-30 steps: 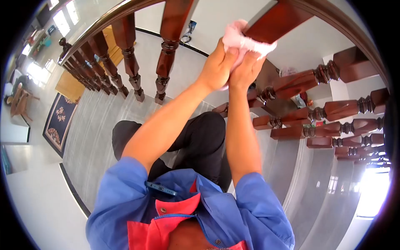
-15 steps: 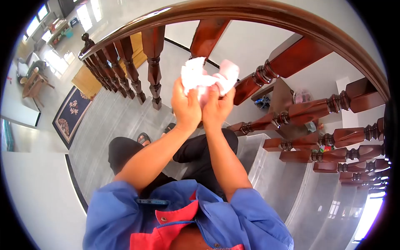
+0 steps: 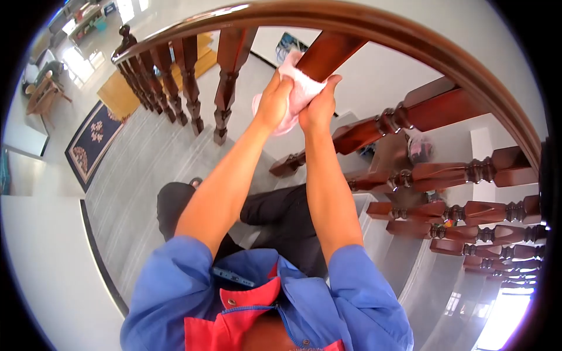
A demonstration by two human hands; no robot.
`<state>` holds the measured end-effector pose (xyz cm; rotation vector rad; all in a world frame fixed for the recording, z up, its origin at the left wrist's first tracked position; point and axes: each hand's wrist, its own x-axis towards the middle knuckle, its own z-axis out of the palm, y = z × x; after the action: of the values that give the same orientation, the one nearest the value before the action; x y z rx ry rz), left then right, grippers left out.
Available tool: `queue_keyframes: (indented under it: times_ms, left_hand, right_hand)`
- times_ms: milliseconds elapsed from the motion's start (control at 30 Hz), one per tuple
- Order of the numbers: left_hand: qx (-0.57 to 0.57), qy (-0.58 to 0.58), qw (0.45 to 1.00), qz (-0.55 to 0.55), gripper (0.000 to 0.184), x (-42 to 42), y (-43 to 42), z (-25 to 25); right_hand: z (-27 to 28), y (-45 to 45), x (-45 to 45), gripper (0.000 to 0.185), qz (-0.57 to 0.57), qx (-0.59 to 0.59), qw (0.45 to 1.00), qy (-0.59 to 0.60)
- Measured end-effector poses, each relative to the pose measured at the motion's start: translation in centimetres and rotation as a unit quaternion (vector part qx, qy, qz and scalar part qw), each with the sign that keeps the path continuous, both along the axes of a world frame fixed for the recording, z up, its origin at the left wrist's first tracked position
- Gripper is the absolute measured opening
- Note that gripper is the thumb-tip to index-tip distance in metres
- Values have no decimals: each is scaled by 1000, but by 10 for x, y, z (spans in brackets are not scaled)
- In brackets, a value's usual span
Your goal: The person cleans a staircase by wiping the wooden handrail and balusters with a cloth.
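Observation:
A pale pink cloth is wrapped around a dark red-brown wooden baluster, part of the staircase railing. My left hand grips the cloth on the baluster's left side, fingers mostly hidden behind it. On the other side my right hand is closed around the cloth, its thumb pointing up along the wood. A loose end of the cloth hangs below, between my two hands. The baluster's lower turned part is largely covered by the cloth and my hands.
A curved wooden handrail arches over the row of balusters. Grey stair steps lie beneath my legs. A dark floral mat is on the left, near a wooden chair. More balusters run down the right.
Both hands have moved slightly up and to the right with the cloth. Held bunched in front of the railing before, the cloth is now around the baluster.

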<state>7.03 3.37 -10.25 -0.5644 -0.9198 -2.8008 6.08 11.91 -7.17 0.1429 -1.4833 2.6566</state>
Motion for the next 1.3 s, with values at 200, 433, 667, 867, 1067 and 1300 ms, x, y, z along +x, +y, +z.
queue_keyframes:
  times_ms: [200,433,667,867,1067,1300]
  left_hand:
    - [-51,-84,995,26,47,2,-7,-53]
    - [-57,-323,943,-58,45,13,-19,-150]
    - [-112,-434,894,9,47,5,-14,-129]
    - [-194,-317,926,60,36,-15,-13,-210]
    - [-305,-261,865,302,30,25,-11,-125]
    - [-252,-173,816,491,37,60,-7,-12]
  right_hand:
    - [-65,-1,26,79,9,162,973,163]
    - [-175,-9,23,64,-32,181,982,49]
    - [-196,15,1,57,85,200,974,-61]
    - [-211,20,16,52,-38,365,930,-7]
    - [-156,29,96,51,-43,307,948,-71]
    - [-34,39,124,44,-91,304,947,53]
